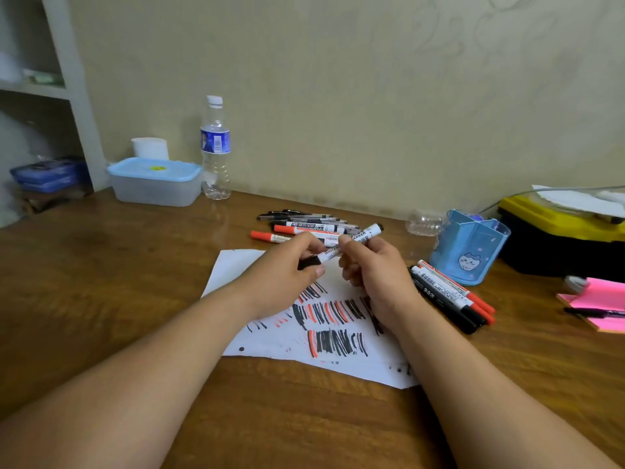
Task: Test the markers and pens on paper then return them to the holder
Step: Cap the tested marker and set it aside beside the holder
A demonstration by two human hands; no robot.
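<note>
Holding a whiteboard marker (363,235) in both hands, we have it just above the paper (236,265). It slants so that its black cap (309,263) points to the near left and its other end to the far right. Our left hand (287,269) pinches the cap between thumb and fingers, and our right hand (377,270) curls round the white barrel.

The paper lies near the middle of the table (118,282), under our hands, and bears rows of short black and red strokes. Beyond it, toward the table's far edge, a heap of pens and markers (311,225) lies flat, red caps among them. Just beside the paper's right edge a few markers (446,292) lie side by side, and close by their far ends stands the blue holder (470,245) with a cartoon cat on it.

Toward the table's right edge sit a yellow and black box (554,238) and a pink pad (602,296) with a pen (592,312) across it. Near the far left corner stand a water bottle (215,150) and a lidded plastic tub (155,184).
</note>
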